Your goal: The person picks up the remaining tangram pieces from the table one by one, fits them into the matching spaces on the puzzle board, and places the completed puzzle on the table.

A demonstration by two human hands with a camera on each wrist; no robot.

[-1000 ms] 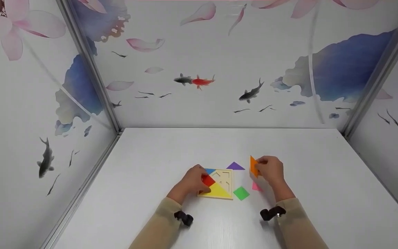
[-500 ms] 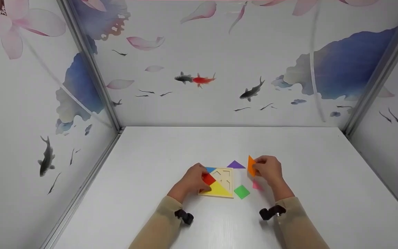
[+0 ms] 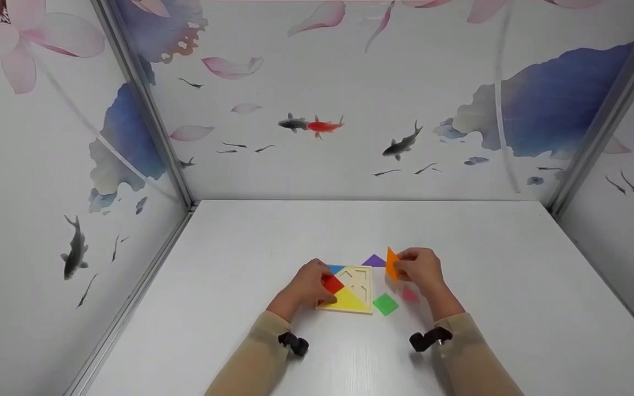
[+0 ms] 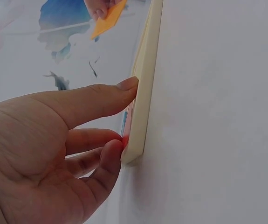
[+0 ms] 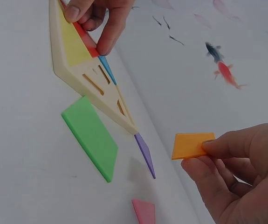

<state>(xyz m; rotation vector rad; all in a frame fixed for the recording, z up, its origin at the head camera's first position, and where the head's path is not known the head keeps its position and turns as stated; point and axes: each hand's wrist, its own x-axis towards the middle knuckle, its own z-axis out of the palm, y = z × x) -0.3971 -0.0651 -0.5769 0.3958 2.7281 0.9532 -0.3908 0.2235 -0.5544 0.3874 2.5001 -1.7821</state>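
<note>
A wooden tangram tray (image 3: 371, 291) lies on the table with blue (image 3: 336, 269), red (image 3: 332, 285) and yellow (image 3: 350, 301) pieces set in it; bare recesses show on its right side. My left hand (image 3: 310, 283) holds the tray by its left side, thumb near the yellow piece and fingertips by the red one. My right hand (image 3: 421, 269) pinches an orange tangram piece (image 5: 189, 144) between thumb and fingers, raised above the table and tilted upright. In the head view this piece partly covers the purple triangle (image 3: 373, 261) behind it.
A green square (image 3: 386, 304) lies just right of the tray, and a pink piece (image 3: 409, 295) lies beyond it, near my right wrist. White table (image 3: 240, 247) surrounds them, with printed panels (image 3: 317, 82) standing behind and at both sides.
My right hand has moved a little left with the orange piece, toward the tray, and now overlaps the purple triangle. The left hand has kept its place on the tray.
</note>
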